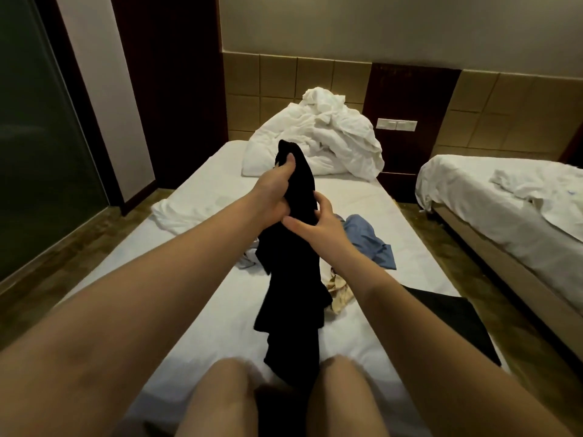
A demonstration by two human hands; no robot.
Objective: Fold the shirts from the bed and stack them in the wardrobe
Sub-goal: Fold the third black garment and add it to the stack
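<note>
A black shirt [293,288] hangs bunched above the bed [220,294], its lower end trailing down between my knees. My left hand [274,190] grips it near the top, fingers curled round the cloth. Just below, my right hand [318,225] holds the shirt's right side, thumb in front and fingers wrapped behind. A blue shirt [369,244] lies crumpled on the mattress to the right of my hands. A cream patterned garment [340,291] lies nearer me, partly hidden by the black shirt. A dark folded piece [457,323] rests flat at the bed's right edge.
A heap of white bedding [318,140] fills the head of the bed. A loose white sheet [176,212] hangs off the left edge. A second bed [511,209] stands to the right across a narrow floor gap. A dark glass panel [38,137] lines the left wall.
</note>
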